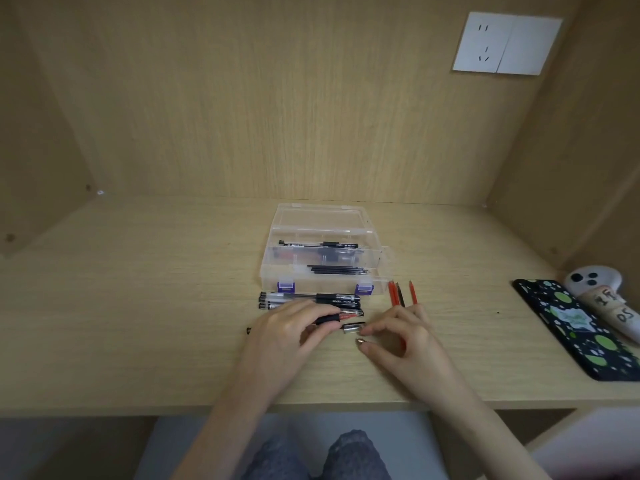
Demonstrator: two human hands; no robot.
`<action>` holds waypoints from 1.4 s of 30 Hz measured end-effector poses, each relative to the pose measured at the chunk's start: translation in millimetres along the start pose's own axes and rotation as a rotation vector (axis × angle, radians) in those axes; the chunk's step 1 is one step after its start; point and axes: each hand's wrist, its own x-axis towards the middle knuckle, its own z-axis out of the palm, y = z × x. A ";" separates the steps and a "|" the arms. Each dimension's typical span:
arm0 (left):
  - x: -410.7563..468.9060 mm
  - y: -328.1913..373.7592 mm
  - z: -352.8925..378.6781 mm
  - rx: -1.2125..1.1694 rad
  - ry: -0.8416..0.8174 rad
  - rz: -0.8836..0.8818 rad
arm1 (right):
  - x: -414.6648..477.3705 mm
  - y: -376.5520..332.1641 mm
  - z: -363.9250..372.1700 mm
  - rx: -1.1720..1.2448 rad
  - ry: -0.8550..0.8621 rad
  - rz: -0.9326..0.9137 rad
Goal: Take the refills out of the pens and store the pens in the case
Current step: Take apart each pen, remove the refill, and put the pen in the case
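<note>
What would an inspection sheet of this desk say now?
Surface: wooden desk, no spills seen.
Job's things: clear case open, with pens and refills inside; pens lying in front of it; loose refills to its right.
Clutter: phone and a white object at the right edge.
Grippers: left hand holds a pen; right hand fingers touch a small pen part.
Cables: nothing seen.
Surroundings: wooden walls, wall socket.
</note>
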 end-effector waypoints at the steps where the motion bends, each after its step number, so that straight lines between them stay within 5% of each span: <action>1: -0.3 -0.1 0.1 0.003 -0.004 0.002 | -0.6 0.0 -1.1 0.017 0.011 0.007; 10: 0.6 -0.2 0.1 -0.031 -0.031 0.019 | 5.1 -20.0 0.1 0.493 0.023 0.214; 19: 1.1 0.9 -0.5 -0.025 -0.029 0.035 | 7.9 -18.7 -1.0 0.569 0.059 0.265; 36: 0.8 -2.1 1.1 -0.036 0.038 0.024 | 33.6 0.6 -65.8 1.017 0.422 0.455; 42: 0.4 -2.7 1.8 -0.040 0.041 0.021 | 55.5 13.5 -71.3 0.715 0.337 0.503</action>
